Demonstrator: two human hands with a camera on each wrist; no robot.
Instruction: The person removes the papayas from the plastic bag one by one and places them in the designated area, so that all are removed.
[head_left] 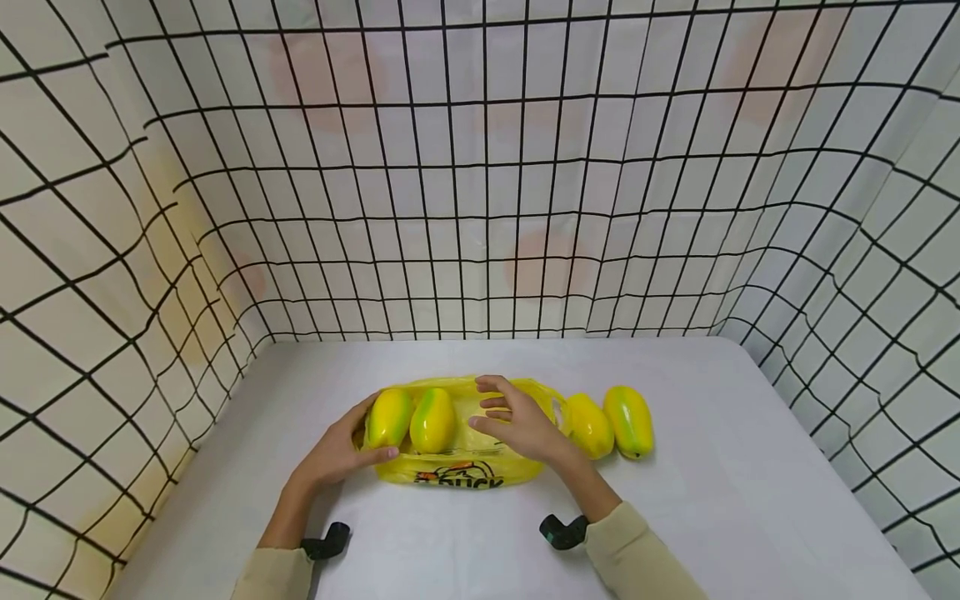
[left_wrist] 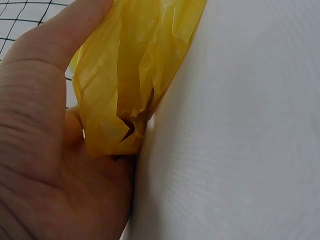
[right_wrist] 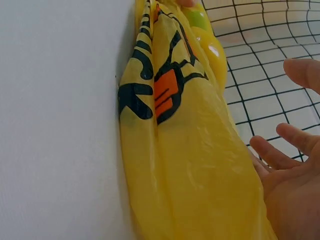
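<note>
A yellow plastic bag (head_left: 480,468) with black lettering and an orange print lies on the table with its opening facing up. Two yellow-green mangoes (head_left: 432,421) sit side by side in its left half. At the bag's left end, my left hand (head_left: 339,446) grips it, thumb along the front edge and fingers round the far side; the left wrist view shows the crumpled bag (left_wrist: 135,75) between thumb and fingers. Over the right part of the opening hovers my right hand (head_left: 521,421), fingers spread, holding nothing. Printing on the bag (right_wrist: 170,95) also shows in the right wrist view.
Two more mangoes lie right of the bag: one mango (head_left: 588,427) against its right end, another mango (head_left: 628,422) beside that. Black wire mesh (head_left: 487,192) over white sheeting encloses the white table (head_left: 720,500) at the back and both sides.
</note>
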